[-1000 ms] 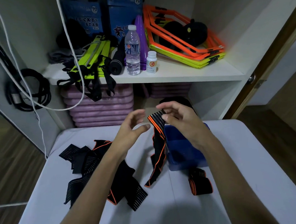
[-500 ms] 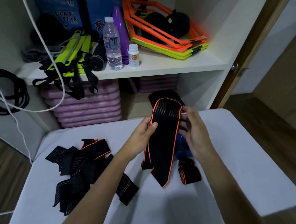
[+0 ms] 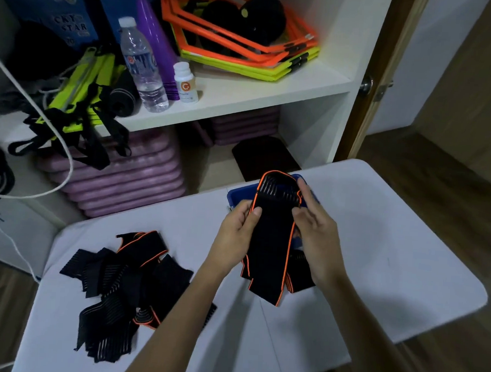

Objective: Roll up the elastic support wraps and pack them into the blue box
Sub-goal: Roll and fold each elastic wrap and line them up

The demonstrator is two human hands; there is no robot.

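Gripping a wrap (image 3: 270,238) by its edges, left hand (image 3: 236,231) and right hand (image 3: 315,235) hold it upright between them; box (image 3: 235,195) just behind; loose wraps (image 3: 125,287) left on the worktop (image 3: 391,264).

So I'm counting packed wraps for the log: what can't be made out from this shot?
Head view only:
- Inside of the blue box: hidden by the held wrap and both hands, left hand, right hand.
- Rolled wrap beside the box: mostly behind the right hand.
- Loose pile of wraps: overlapping, dark; number unclear.
- White bottle label: too small to read.
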